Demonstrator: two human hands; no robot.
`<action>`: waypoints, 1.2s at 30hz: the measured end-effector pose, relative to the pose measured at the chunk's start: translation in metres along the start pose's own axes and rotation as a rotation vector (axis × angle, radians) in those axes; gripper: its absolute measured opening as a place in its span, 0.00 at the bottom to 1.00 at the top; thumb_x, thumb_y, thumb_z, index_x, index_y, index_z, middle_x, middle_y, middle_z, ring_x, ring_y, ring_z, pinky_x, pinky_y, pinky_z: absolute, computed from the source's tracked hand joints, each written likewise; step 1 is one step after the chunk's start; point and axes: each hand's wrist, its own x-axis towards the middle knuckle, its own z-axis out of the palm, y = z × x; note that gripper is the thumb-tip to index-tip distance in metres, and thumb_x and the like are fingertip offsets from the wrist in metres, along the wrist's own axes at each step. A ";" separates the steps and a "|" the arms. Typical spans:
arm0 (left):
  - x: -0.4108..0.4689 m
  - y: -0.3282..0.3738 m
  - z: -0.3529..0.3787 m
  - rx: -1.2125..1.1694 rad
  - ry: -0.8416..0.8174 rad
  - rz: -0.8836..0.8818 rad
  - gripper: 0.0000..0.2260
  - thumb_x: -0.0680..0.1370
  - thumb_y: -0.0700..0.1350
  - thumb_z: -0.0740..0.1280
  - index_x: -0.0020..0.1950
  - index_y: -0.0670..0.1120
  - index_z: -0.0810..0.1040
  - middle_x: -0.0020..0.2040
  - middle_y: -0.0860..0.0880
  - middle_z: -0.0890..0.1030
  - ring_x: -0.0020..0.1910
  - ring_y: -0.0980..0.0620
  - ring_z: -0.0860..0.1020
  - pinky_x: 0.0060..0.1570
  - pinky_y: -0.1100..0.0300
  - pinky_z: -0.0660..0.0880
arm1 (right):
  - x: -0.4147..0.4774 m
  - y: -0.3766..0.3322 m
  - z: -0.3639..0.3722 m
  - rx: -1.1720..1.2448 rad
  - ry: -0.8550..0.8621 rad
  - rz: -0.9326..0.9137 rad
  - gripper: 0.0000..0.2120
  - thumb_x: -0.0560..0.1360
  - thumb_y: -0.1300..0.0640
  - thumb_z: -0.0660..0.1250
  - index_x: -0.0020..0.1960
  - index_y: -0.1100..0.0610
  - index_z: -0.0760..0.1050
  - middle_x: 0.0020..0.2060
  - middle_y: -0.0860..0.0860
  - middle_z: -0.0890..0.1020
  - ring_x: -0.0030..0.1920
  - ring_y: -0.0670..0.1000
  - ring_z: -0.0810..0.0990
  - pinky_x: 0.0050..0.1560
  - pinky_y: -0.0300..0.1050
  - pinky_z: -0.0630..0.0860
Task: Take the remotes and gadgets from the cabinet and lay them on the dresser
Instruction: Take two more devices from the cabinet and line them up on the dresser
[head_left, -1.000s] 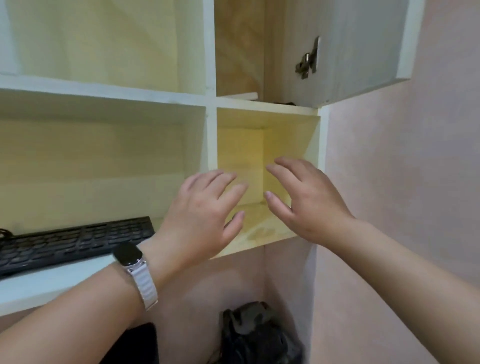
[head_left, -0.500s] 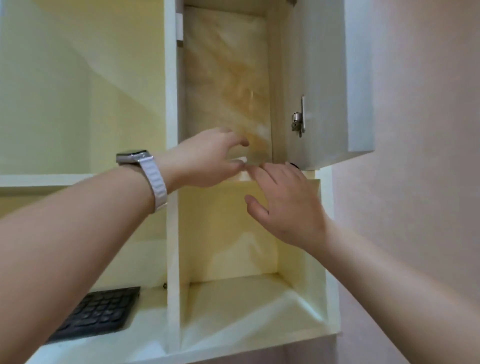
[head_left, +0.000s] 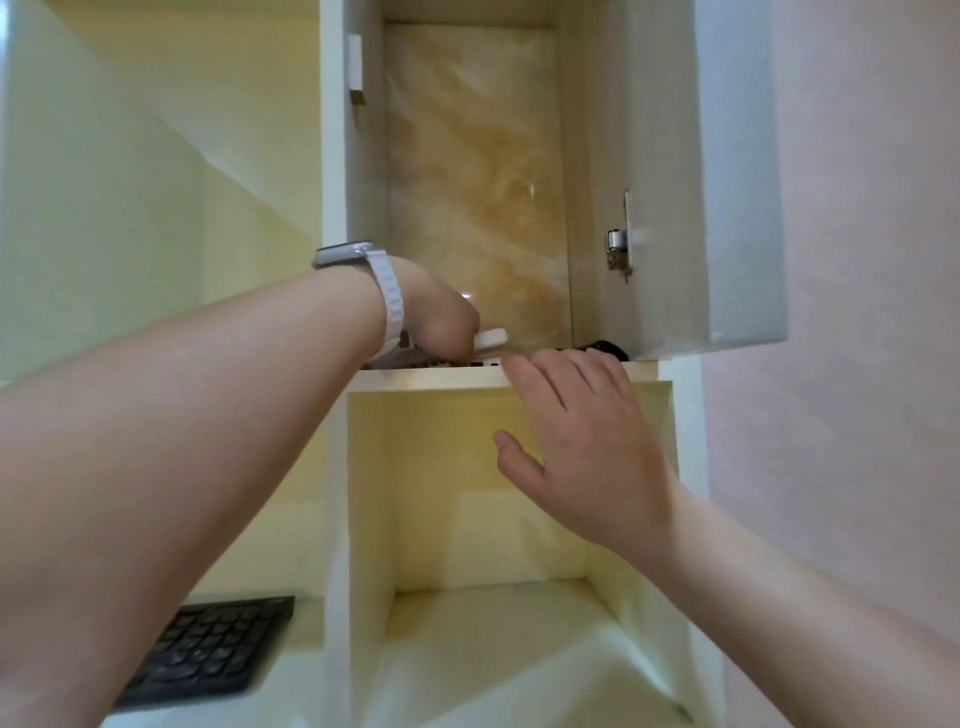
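Observation:
The open upper cabinet compartment has a shelf (head_left: 431, 376) seen from below. My left hand (head_left: 436, 317), with a white-strapped watch on the wrist, reaches in over the shelf and curls around a small white rounded remote (head_left: 492, 338), which sticks out to the right of it; the fingers are hidden. A flat white device (head_left: 485, 362) lies at the shelf's front edge. A dark gadget (head_left: 605, 347) peeks over the shelf at the right. My right hand (head_left: 587, 441) is open with nothing in it, fingertips at the shelf's front edge.
The cabinet door (head_left: 670, 182) stands open to the right with a metal hinge on it, next to a pink wall. Below the shelf is an open cubby (head_left: 493, 597). A black keyboard (head_left: 208, 649) lies on the lower shelf at the left.
The view has tilted up toward the upper compartment. My left hand went deeper in and closed on the white remote. My right hand rose slightly to the shelf edge.

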 end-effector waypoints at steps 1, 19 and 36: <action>0.000 -0.002 0.003 -0.024 0.019 0.017 0.13 0.78 0.46 0.62 0.61 0.43 0.73 0.55 0.45 0.77 0.53 0.43 0.78 0.54 0.50 0.76 | 0.000 0.000 -0.001 0.007 -0.012 0.002 0.25 0.72 0.49 0.65 0.64 0.62 0.75 0.52 0.56 0.79 0.52 0.59 0.76 0.60 0.54 0.69; -0.102 -0.050 0.012 -0.793 0.892 0.385 0.12 0.79 0.49 0.62 0.62 0.53 0.66 0.44 0.47 0.79 0.41 0.47 0.79 0.42 0.47 0.78 | 0.085 -0.025 -0.015 0.134 -0.485 0.319 0.12 0.77 0.47 0.53 0.42 0.52 0.70 0.44 0.51 0.75 0.49 0.56 0.74 0.39 0.48 0.65; -0.144 -0.088 0.103 -1.453 0.712 0.400 0.07 0.79 0.47 0.65 0.54 0.59 0.72 0.48 0.50 0.83 0.47 0.50 0.83 0.49 0.50 0.81 | 0.109 -0.039 -0.019 0.344 -0.781 0.441 0.21 0.74 0.31 0.59 0.51 0.47 0.79 0.48 0.46 0.81 0.50 0.49 0.79 0.47 0.45 0.73</action>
